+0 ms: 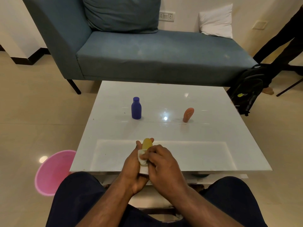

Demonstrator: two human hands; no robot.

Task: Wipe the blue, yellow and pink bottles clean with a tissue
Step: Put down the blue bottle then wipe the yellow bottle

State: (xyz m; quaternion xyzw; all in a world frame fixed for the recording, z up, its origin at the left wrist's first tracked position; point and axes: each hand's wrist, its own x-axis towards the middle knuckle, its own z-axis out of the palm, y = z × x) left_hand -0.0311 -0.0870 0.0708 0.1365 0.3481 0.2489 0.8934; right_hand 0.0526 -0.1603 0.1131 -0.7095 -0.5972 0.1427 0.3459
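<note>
The yellow bottle (147,143) is held over the near edge of the white table (213,145); only its rounded top shows above my fingers. My left hand (132,166) grips the bottle from the left. My right hand (162,163) presses a white tissue (142,158) against the bottle's lower part. The blue bottle (136,108) stands upright at the table's middle left. The pink bottle (188,115) stands at the middle right, leaning slightly.
A pink bucket (52,172) sits on the floor left of the table. A blue-grey sofa (147,51) is behind the table. A black backpack (247,90) leans at the right, beside another person's legs (282,43).
</note>
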